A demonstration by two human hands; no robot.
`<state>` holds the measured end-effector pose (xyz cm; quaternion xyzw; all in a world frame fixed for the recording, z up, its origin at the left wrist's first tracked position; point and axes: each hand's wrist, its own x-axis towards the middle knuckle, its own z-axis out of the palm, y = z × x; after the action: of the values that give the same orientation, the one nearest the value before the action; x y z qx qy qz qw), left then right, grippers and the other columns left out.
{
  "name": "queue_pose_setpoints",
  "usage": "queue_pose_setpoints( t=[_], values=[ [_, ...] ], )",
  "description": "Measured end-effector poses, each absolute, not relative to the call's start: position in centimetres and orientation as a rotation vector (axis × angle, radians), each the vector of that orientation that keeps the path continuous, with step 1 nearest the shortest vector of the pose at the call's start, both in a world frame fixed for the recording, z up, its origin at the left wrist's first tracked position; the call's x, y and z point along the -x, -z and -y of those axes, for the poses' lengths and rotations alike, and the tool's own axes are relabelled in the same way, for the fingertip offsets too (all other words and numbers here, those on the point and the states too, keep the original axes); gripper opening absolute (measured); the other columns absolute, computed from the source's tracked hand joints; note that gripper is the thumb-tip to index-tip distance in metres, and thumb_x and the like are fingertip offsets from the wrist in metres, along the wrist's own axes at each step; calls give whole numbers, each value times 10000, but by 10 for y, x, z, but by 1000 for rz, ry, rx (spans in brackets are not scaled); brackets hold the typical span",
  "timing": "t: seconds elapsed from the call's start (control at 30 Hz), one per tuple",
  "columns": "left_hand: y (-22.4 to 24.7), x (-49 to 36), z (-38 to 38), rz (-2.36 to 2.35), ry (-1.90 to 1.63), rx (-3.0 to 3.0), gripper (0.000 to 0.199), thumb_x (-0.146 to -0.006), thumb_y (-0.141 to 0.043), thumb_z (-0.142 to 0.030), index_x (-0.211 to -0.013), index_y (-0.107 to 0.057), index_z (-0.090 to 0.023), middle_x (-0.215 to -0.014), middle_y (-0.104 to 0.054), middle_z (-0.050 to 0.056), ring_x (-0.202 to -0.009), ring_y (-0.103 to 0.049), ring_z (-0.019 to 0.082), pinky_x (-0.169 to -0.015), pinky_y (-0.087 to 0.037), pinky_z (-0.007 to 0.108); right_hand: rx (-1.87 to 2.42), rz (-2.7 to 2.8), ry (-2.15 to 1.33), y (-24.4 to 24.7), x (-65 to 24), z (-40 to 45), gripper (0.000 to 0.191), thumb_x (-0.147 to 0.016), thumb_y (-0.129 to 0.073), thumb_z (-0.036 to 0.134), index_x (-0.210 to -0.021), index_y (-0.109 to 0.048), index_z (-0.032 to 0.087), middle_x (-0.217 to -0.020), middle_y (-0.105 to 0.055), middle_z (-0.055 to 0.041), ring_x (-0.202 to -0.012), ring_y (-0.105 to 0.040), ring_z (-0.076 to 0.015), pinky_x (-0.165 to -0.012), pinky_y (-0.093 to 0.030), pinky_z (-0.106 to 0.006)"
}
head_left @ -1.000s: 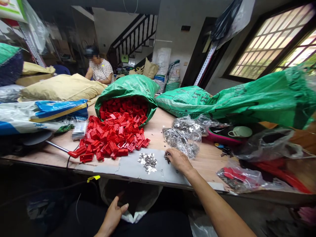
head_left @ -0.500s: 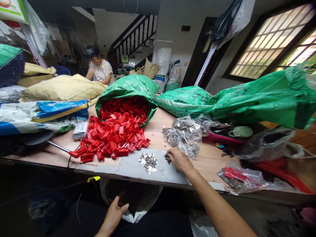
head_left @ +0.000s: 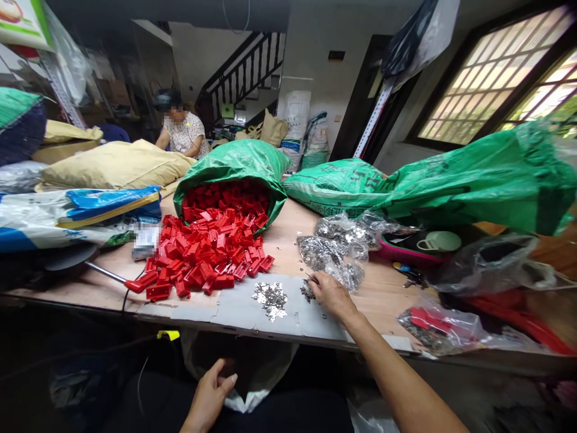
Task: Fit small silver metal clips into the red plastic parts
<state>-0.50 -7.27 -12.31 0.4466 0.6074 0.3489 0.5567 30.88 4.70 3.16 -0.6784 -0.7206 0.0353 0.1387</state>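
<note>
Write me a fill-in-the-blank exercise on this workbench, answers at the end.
The red parts spill from a ____ sack.
The silver pile lies to the ____ of the right hand.
The silver pile and the dark pile rest on a ____ sheet.

Missing words: green; left; grey.

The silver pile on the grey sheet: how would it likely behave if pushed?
The silver pile would probably spread rather than move as one, since its pieces look loose. Those pieces look flat and thin, so they seem more apt to slide than roll.
</note>
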Motion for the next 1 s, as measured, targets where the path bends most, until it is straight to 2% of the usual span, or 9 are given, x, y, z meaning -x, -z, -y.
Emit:
queue_pose_setpoints(
  t=[0.1,0.2,0.43,0.6,0.73,1.0],
  values=[
    [95,-7,70,-1184,-789,-1045,363,-603,-744,-466,-781,-673,-157,-646,-647,16,-571,-608,150,-551,-445,246,1940,2064,-162,-34,-307,-42,159,-886,-457,269,-826,-588,203,-850,-646,-37,-807,-584,-170,-683,-358,-247],
    [61,-27,64,-994,-763,-945,394,-641,-719,-479,-844,-646,-150,-664,-651,28,-508,-612,138,-412,-356,196,1915,2046,-242,-33,-304,-33,169,-878,-459,289,-815,-592,207,-820,-661,-29,-760,-593,-167,-659,-367,-245],
    [-2,-100,28,-828,-933,-908,394,-686,-701,-337,-1005,-575,-144,-717,-627,12,-537,-627,122,-398,-404,175,1854,1980,-359,-25,-294,-14,238,-892,-396,332,-825,-586,206,-795,-665,-28,-753,-608,-176,-645,-411,-247],
    [-6,-141,-4,-901,-1011,-908,385,-656,-719,-302,-963,-518,-185,-672,-607,-37,-446,-613,110,-378,-427,184,1760,1917,-364,-23,-287,-4,228,-896,-391,319,-827,-575,204,-796,-652,-35,-759,-607,-187,-671,-432,-272],
    [-4,-157,-22,-898,-985,-854,330,-654,-724,-354,-765,-458,-194,-520,-591,-49,-372,-583,121,-367,-435,203,1721,1935,-243,-19,-283,0,166,-888,-399,246,-853,-555,204,-826,-642,-49,-787,-610,-193,-696,-438,-282],
    [-7,-161,-24,-886,-982,-740,314,-629,-752,-325,-679,-478,-180,-536,-655,-1,-442,-634,147,-485,-523,264,1699,1993,102,-3,-284,1,166,-918,-376,198,-929,-541,185,-867,-609,-72,-793,-607,-204,-652,-439,-280]
  ],
)
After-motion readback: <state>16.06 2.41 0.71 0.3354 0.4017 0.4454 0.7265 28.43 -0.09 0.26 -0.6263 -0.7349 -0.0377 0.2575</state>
